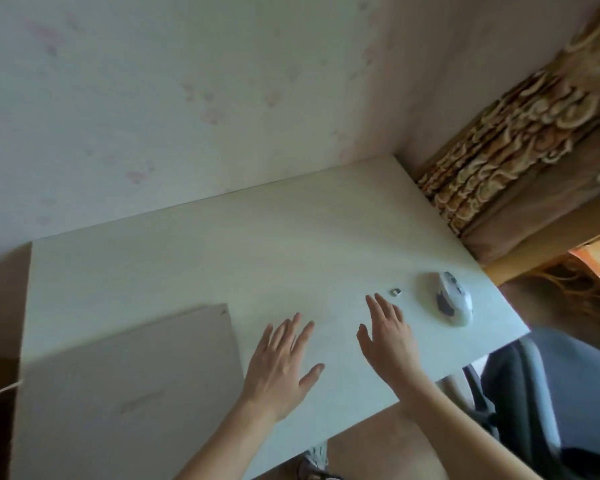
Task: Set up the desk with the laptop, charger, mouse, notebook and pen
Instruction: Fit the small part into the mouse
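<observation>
Showing both hands over the white counter (291, 230), empty and with fingers spread: left hand (281, 362) just beside the closed laptop (129, 386), right hand (388, 337) short of the mouse (452, 299). Nearest, the laptop lies flat at the counter's left front; probably rigid, fairly heavy and smooth, best lifted by opposite edges. Farther right, a small metal piece (395, 291), perhaps a USB receiver, sits near the mouse, which looks light, hard and palm-sized, suited to a side grip.
</observation>
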